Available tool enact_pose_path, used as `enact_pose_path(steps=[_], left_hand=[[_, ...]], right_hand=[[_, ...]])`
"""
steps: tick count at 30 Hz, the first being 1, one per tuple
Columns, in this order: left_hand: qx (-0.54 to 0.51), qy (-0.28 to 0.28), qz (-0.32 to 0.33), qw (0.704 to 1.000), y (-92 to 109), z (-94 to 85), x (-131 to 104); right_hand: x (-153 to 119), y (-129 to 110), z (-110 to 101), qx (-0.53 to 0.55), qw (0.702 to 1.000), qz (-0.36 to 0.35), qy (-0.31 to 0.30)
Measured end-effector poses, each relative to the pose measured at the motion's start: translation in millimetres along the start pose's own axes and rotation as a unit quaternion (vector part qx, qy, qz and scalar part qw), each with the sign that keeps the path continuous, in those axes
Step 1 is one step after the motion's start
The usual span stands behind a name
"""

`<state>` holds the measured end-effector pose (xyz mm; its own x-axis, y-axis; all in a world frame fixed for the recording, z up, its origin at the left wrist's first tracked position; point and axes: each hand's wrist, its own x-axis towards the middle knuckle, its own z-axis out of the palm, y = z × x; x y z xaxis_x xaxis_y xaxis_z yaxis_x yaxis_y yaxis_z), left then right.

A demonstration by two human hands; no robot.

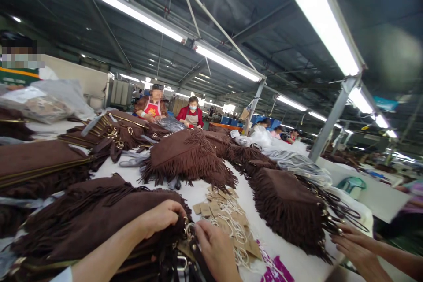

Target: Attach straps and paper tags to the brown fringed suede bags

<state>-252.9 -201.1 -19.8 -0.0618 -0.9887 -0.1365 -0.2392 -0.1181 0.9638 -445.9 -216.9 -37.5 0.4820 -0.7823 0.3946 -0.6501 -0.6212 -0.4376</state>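
A brown fringed suede bag [132, 220] lies in front of me on a stack of similar bags. My left hand [161, 218] is closed at the bag's right corner, its fingertips pinching the edge near the metal hardware. Just right of it, my right hand [214, 246] is closed around a dark strap [198, 257] whose metal clasp [189, 228] meets the bag's corner. Whether the clasp is hooked on cannot be made out. Beside my right hand lie brown paper tags [211, 209] with white strings [236, 229].
More fringed bags [185, 152] cover the table [243, 189]. A co-worker's hands [358, 246] touch straps by another bag [287, 202] at right. Purple pieces [276, 269] lie near the front edge. Clear plastic [294, 158] is heaped at back right. Co-workers [191, 114] stand across the table.
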Motion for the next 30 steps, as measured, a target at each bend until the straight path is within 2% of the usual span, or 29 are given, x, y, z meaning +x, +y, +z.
enact_pose_path(steps=[3, 5, 8, 12, 14, 17, 20, 22, 24, 26, 30], left_hand=[[-0.015, -0.029, 0.024, 0.999, 2, 0.6, -1], [-0.032, -0.035, 0.032, 0.998, 1, 1.3, -1], [-0.043, -0.016, 0.031, 0.998, -1, 2.9, -2], [-0.048, 0.021, -0.005, 0.999, -1, 5.9, -1], [-0.062, 0.039, -0.002, 0.997, -1, 8.0, 0], [-0.064, 0.046, 0.013, 0.997, -2, 11.7, 1], [-0.014, 0.03, 0.033, 0.999, -7, 14.6, 2], [-0.003, 0.023, 0.047, 0.999, -11, 15.5, 3], [-0.024, 0.017, 0.049, 0.998, -14, 15.4, 4], [-0.046, 0.013, 0.055, 0.997, -15, 14.6, 5], [-0.095, 0.012, 0.047, 0.994, -11, 12.4, 5]], right_hand=[[8, 7, -6, 0.064, 0.998, -0.021, 0.019], [14, 11, -6, 0.105, 0.994, -0.009, 0.02], [23, 18, -2, 0.135, 0.991, 0.019, 0.002], [28, 22, 2, 0.158, 0.987, 0.008, -0.026], [29, 20, 1, 0.129, 0.991, -0.009, -0.031], [29, 12, 0, 0.009, 0.998, -0.05, -0.039], [29, 1, -1, -0.104, 0.99, -0.076, -0.05], [30, -3, -2, -0.127, 0.987, -0.081, -0.055], [31, -3, -4, -0.081, 0.991, -0.084, -0.067], [32, 0, -5, 0.017, 0.994, -0.072, -0.079], [30, 10, -4, 0.199, 0.977, -0.041, -0.07]])
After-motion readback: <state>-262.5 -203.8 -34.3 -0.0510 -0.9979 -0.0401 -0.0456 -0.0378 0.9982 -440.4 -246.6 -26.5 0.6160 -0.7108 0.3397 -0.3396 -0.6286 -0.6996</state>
